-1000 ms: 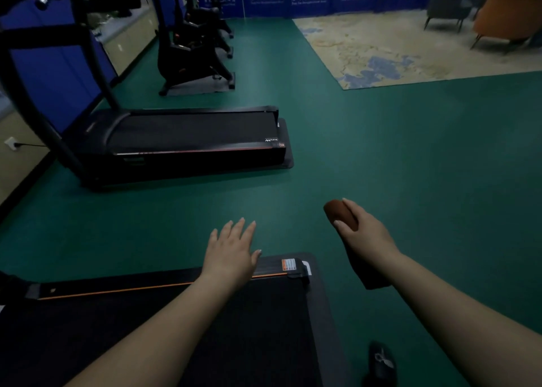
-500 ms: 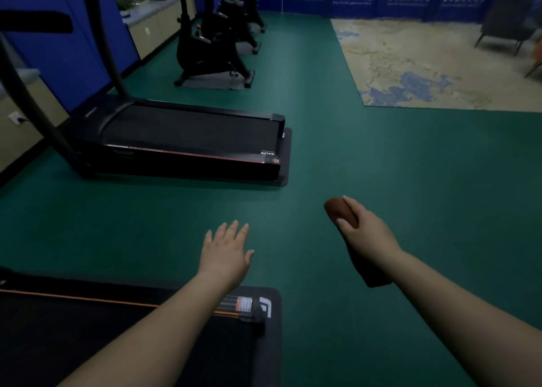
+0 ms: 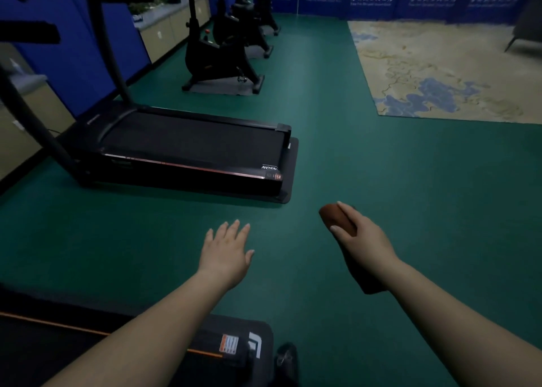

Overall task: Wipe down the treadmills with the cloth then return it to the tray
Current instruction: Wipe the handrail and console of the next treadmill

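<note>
My right hand (image 3: 363, 237) grips a brown cloth (image 3: 337, 218), bunched above the fingers with a dark tail hanging below the wrist. My left hand (image 3: 225, 251) is stretched forward over the green floor, fingers straight and spread, holding nothing. A black treadmill (image 3: 187, 149) on a dark mat lies ahead at the left, its uprights rising at the far left. The rear end of a second treadmill (image 3: 234, 348), with an orange stripe and a sticker, shows at the bottom left under my left forearm. No tray is in view.
Exercise bikes (image 3: 225, 52) stand in a row beyond the far treadmill along blue wall panels. A beige and blue rug (image 3: 440, 72) covers the floor at the right, a chair leg (image 3: 510, 44) at its far edge. My shoe tip (image 3: 286, 357) shows at the bottom.
The view has moved forward and turned left: the near treadmill slid down and out of frame, the far one came closer. Both hands keep their pose, the right still holding the cloth.
</note>
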{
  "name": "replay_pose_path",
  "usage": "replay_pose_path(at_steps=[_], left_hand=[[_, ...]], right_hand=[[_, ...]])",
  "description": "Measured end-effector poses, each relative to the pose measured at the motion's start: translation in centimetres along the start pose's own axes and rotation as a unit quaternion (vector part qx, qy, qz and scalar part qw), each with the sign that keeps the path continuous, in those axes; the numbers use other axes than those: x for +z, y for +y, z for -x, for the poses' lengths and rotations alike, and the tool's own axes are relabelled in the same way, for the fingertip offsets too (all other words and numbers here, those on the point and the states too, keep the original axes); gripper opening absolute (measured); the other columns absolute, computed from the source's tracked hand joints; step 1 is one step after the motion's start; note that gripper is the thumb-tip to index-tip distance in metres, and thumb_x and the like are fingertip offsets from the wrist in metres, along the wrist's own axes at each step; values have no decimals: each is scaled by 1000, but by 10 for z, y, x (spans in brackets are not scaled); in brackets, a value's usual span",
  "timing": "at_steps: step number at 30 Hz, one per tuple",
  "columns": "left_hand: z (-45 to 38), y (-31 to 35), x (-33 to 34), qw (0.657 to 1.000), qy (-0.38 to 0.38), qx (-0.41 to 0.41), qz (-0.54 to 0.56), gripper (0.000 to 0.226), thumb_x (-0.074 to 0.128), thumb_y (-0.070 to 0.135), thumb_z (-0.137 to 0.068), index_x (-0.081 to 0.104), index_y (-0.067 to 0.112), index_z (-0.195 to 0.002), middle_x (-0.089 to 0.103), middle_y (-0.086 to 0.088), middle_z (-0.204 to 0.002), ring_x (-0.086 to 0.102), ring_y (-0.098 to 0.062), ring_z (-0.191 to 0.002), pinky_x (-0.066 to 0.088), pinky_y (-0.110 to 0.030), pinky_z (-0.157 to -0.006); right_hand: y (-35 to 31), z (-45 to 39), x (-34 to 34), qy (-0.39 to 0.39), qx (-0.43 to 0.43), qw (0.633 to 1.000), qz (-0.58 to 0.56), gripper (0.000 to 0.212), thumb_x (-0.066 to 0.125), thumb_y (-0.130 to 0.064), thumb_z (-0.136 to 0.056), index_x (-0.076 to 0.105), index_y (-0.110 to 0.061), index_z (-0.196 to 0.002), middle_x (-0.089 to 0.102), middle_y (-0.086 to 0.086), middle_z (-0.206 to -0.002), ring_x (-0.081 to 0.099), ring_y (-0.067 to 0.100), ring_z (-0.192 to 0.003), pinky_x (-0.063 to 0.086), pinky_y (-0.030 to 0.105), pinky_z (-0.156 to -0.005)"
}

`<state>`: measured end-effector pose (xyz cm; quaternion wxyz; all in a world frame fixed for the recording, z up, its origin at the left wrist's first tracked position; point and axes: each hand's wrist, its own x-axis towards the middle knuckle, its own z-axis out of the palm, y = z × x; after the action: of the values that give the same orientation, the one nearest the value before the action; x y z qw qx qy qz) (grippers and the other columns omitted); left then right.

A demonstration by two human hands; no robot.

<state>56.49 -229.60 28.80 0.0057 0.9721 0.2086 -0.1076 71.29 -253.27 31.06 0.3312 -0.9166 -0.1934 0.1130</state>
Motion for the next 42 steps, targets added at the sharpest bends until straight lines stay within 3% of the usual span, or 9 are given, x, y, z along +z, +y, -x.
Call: replay_pose_path(at_steps=[12,20,31,42], left_hand=[[-195,-37,-41,999,3,-48,19,64,29,48,-98,6,24,-152,8,-1,-160,5,-23,-146,8,-46,-118],[-284,-96,-70,990,25,-131,41,63,29,49,-98,6,25,-152,10,-1,-159,7,-23,-146,8,-46,-118],[-393,-207,-118,944,74,-309,83,62,30,50,-98,12,24,-151,20,0,-157,13,-22,-145,10,-45,-118],[-420,-355,-134,898,76,-427,79,60,31,51,-97,20,24,-149,20,0,-157,14,-23,-145,9,-45,-118]], right_hand=[[-48,-227,10,-38,-62,997,32,58,56,-41,-90,33,-40,-143,48,1,-141,50,26,-122,42,36,-95],[-108,-371,52,-85,-122,988,29,53,51,-47,-92,34,-39,-142,56,6,-128,56,27,-109,45,35,-85],[-250,-564,130,-182,-268,944,54,53,44,-53,-93,29,-44,-143,55,6,-117,57,26,-96,42,31,-75],[-404,-641,249,-256,-338,905,20,54,45,-51,-94,29,-41,-144,54,6,-124,54,21,-92,45,32,-76]])
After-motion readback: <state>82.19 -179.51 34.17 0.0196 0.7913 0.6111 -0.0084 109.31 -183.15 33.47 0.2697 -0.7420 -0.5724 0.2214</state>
